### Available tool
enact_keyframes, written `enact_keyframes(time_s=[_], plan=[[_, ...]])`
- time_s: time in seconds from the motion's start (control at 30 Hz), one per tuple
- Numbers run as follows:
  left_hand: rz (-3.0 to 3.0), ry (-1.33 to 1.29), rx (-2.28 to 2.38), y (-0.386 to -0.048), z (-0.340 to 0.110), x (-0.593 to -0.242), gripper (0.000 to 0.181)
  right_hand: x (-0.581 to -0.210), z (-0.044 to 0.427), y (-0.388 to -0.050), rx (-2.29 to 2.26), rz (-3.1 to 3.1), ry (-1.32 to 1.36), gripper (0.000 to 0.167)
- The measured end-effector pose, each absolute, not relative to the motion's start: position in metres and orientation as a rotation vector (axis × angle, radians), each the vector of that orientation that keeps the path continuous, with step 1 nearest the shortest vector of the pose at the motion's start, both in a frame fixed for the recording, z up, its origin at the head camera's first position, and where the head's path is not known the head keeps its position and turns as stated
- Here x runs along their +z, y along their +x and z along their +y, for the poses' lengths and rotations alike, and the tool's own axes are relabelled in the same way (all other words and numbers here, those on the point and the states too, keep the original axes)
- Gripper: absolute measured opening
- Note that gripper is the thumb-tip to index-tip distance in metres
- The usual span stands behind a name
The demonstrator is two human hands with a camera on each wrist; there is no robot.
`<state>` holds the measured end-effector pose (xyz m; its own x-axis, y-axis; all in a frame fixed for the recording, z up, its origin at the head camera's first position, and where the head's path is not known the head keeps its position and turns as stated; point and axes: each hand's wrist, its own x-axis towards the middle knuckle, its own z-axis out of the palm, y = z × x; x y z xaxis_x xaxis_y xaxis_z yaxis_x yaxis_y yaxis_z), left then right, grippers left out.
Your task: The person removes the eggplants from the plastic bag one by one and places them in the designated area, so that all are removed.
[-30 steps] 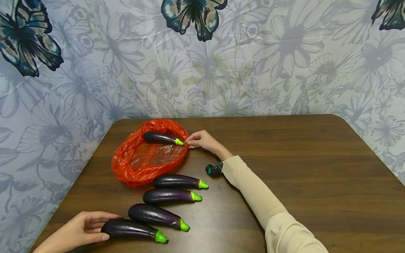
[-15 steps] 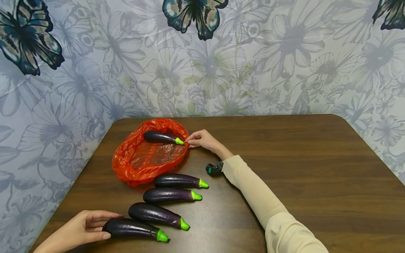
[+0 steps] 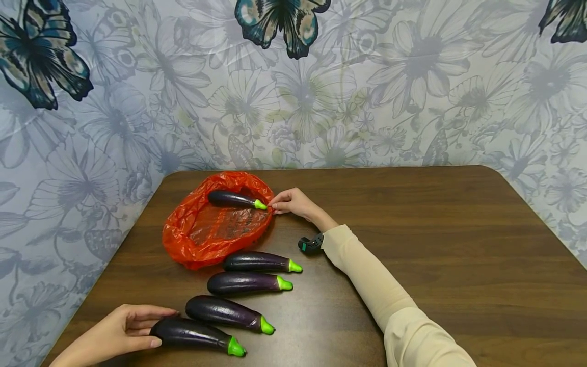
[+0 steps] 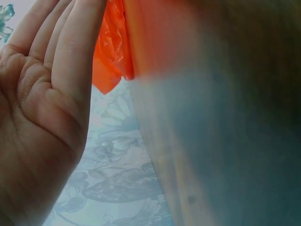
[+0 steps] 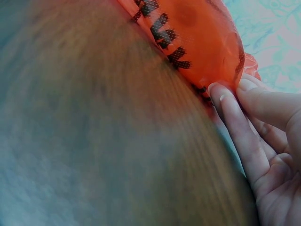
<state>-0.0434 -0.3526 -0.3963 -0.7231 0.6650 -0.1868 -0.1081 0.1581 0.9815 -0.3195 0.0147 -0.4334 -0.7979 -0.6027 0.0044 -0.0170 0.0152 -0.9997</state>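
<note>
In the head view, my left hand (image 3: 124, 331) is at the rounded end of the nearest eggplant (image 3: 194, 336), fingers on its far side and thumb on its near side. In the left wrist view the fingers (image 4: 70, 52) look fairly straight and the eggplant is hidden. My right hand (image 3: 298, 205) pinches the right rim of a red plastic bag (image 3: 183, 244). Thumb and fingertips meet on the film in the right wrist view, where the bag (image 5: 202, 47) shows black print. One eggplant (image 3: 231, 199) lies inside the open bag, its green stem towards my right hand.
Three more eggplants lie in a column between bag and left hand: an upper one (image 3: 257, 262), a middle one (image 3: 243, 283) and a lower one (image 3: 224, 312). All are on a brown wooden table (image 3: 435, 244). A floral-patterned wall (image 3: 344, 112) stands behind it.
The nearest eggplant and my left hand have shifted slightly to the right, and its stem end sits a little lower than half a second ago. Bag and right hand stay still.
</note>
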Motion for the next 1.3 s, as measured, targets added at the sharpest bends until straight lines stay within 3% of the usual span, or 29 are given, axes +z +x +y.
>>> enact_keyframes(time_s=[1.3], plan=[[1.92,0.576,1.553,-0.043,-0.361,-0.398,0.042,-0.431,0.007,-0.308,-1.831,1.918,-0.596,0.016]])
